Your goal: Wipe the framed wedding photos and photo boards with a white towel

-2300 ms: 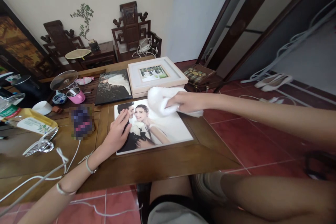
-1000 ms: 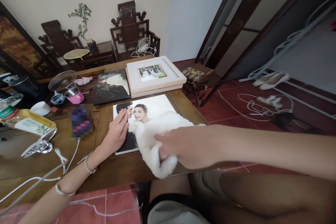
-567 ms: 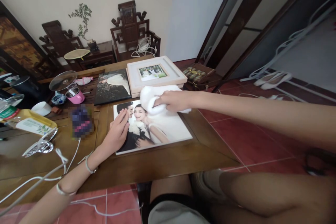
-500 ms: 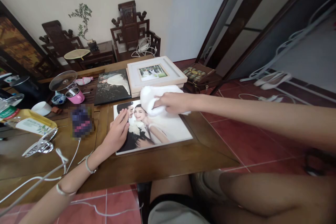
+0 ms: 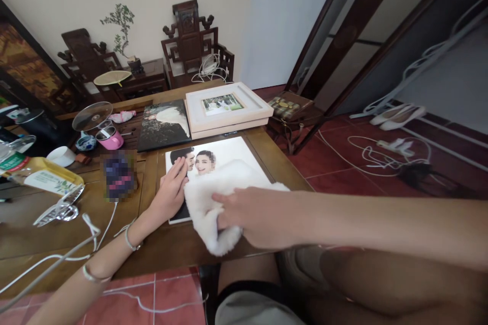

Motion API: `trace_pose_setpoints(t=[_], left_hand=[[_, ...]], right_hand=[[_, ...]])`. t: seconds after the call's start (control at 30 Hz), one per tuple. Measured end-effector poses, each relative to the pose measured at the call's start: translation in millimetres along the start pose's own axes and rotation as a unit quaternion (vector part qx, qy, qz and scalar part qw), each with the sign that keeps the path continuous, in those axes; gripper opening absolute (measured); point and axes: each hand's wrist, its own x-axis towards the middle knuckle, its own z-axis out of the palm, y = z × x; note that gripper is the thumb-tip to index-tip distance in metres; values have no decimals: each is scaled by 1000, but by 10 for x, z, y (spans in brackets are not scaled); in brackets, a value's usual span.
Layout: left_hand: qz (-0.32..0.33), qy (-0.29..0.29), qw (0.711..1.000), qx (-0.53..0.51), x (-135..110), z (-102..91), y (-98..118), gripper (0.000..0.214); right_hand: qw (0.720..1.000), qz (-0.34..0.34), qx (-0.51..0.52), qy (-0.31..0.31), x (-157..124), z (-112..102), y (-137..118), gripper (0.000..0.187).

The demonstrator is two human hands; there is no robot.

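Observation:
A large wedding photo print (image 5: 224, 155) lies flat on the wooden table (image 5: 160, 249). My left hand (image 5: 170, 195) rests open and flat on the print's left edge, fingers stretched out. My right hand (image 5: 247, 216) is closed on a fluffy white cloth (image 5: 208, 203), which is pressed on the near part of the print and covers its lower half.
Behind the print lie a dark photo print (image 5: 163, 124) and a white framed picture (image 5: 224, 106). At the left stand a pink cup (image 5: 110, 138), a small fan (image 5: 91, 116), a yellow bottle (image 5: 41, 175) and white cables (image 5: 91, 228). Red tiled floor with cables lies right.
My right hand has swept the white cloth from the print's far edge down to its near edge. My left hand has stayed on the print's left side.

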Motion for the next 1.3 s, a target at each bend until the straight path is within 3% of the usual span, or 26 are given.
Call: trace_pose_setpoints(t=[0.13,0.3,0.4,0.5,0.63,0.8,0.93,1.03,1.13,1.3], left_hand=[[-8,0,1000,9,-21,-22,-11,49],[-11,-2,1000,16,9,-19,78,50],[-6,-5,1000,18,21,-18,126,50],[0,-1,1000,14,8,-35,120,50],[-3,4,1000,7,-18,-63,54,50],[-1,0,1000,-1,-31,-53,-30,50],[19,7,1000,-12,-51,-30,-100,53],[22,12,1000,-10,-63,-45,-113,53],[18,6,1000,-6,-61,-85,-78,49],[11,11,1000,3,-50,-90,-65,49]], right_hand=[[998,58,-31,12,183,-210,321,52],[997,48,-53,40,352,-462,781,48],[995,48,-79,50,379,-538,910,54],[994,49,-81,55,387,-504,860,51],[993,70,-67,62,379,-336,561,38],[997,48,-47,-27,252,-204,92,43],[993,5,-47,-108,159,-280,-83,51],[993,-10,-24,-111,196,-415,17,55],[995,-14,19,-101,297,-559,286,57],[998,40,-12,-41,474,-614,767,58]])
